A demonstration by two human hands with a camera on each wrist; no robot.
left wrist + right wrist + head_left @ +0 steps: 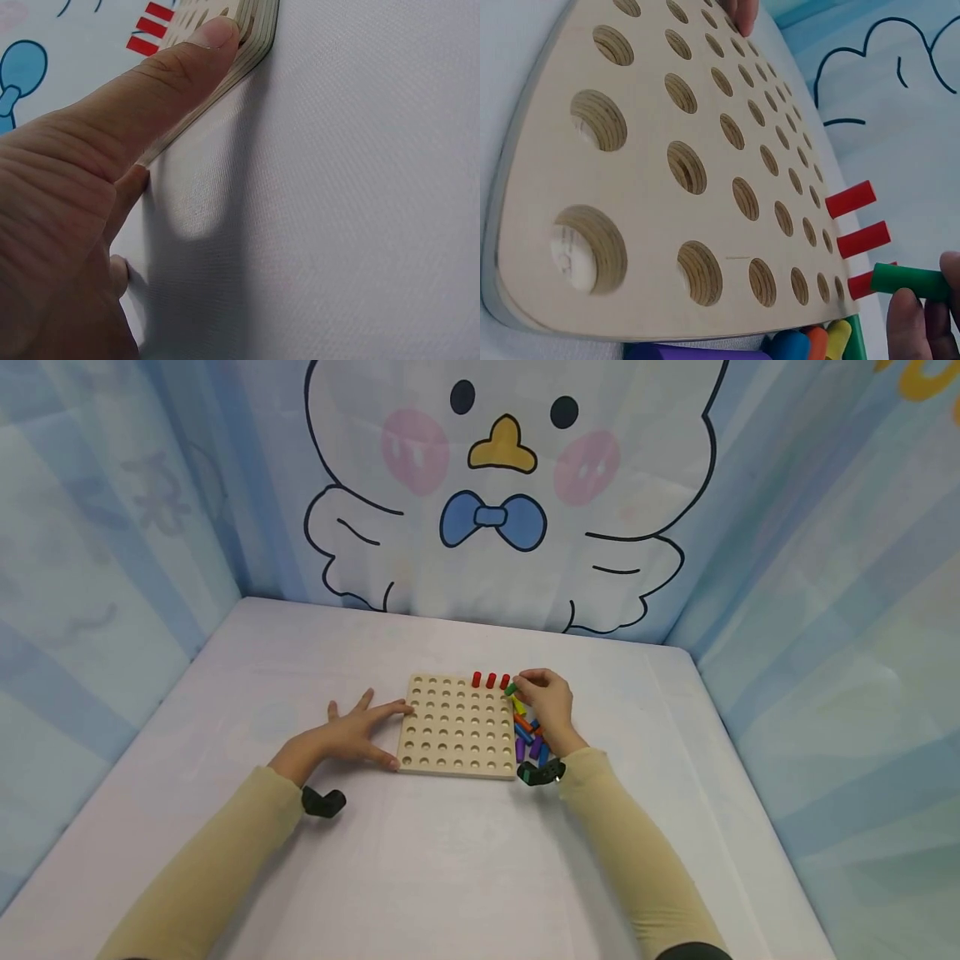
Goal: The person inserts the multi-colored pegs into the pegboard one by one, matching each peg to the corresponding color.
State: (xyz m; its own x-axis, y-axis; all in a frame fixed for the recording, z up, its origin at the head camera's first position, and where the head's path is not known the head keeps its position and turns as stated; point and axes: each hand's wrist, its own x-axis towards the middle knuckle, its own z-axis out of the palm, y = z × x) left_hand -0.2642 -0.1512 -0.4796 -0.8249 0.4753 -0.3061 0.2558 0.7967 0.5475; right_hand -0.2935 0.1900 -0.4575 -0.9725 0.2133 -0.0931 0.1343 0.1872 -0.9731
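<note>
A square wooden pegboard (457, 727) with rows of round holes lies flat on the table. Upright in its far row, toward the right corner, stand 3 red pegs (491, 680). Between thumb and fingers my right hand (549, 702) pinches a green peg (911, 281), held above the board's far right corner. My left hand (341, 735) has its fingers spread at the board's left side. Its thumb (214, 34) rests on the near left corner, and the index fingertip touches the left edge. Both palms are turned away from the head view.
Loose pegs in purple (536, 747), blue (543, 755), orange (522, 722) and yellow (518, 705) lie along the board's right side, partly under my right hand. A white cloth covers the table (420, 860). Behind it hangs a curtain (495, 577) with a cartoon bird.
</note>
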